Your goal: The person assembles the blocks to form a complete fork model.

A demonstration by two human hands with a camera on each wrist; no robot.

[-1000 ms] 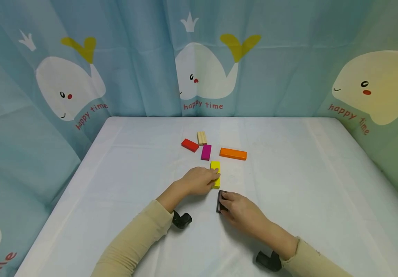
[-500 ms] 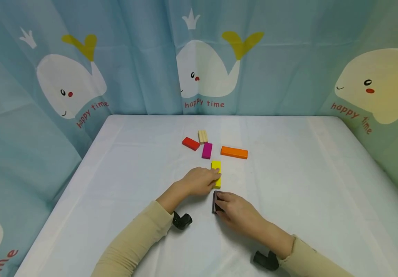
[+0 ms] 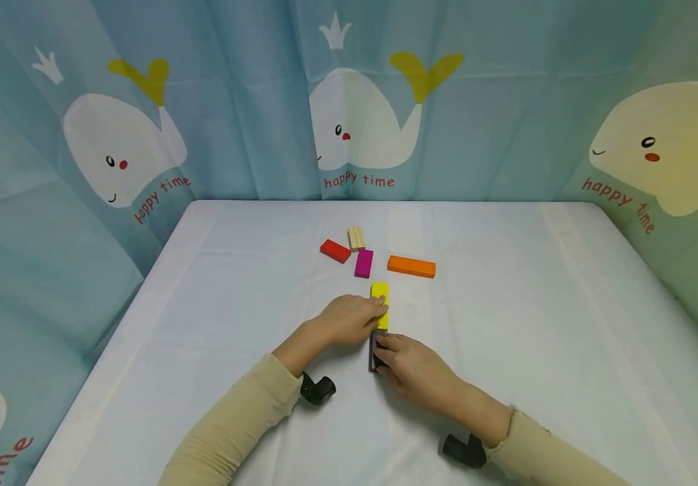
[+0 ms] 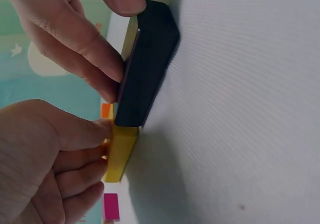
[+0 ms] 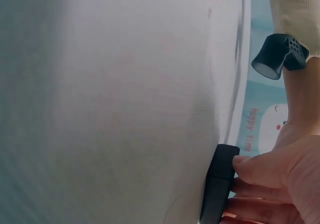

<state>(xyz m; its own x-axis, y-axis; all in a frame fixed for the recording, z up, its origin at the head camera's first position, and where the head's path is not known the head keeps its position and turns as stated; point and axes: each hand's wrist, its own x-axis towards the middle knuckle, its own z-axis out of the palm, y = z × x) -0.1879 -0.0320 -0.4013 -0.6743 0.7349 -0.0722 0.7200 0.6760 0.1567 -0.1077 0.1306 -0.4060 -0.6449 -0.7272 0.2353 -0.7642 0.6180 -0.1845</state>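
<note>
A yellow block (image 3: 379, 289) lies lengthwise on the white table, and my left hand (image 3: 349, 318) pinches it between thumb and fingers. At its near end sits a black block (image 3: 372, 354), with the ends of the two meeting. My right hand (image 3: 416, 368) grips the black block from the right, its fingers covering much of the top. In the left wrist view the black block (image 4: 147, 64) adjoins the yellow block (image 4: 121, 151) in a line. The right wrist view shows the right thumb against the black block (image 5: 218, 181).
Beyond the hands lie a magenta block (image 3: 364, 264), a red block (image 3: 335, 250), a pale wooden block (image 3: 356, 238) and an orange block (image 3: 412, 266). A whale-print curtain (image 3: 239, 135) hangs around the table (image 3: 507, 304). Black wrist cameras (image 3: 318, 390) sit on the arms.
My right hand has slid the black block left and slightly away from me, closing the gap to the yellow block. The left hand has stayed on the yellow block.
</note>
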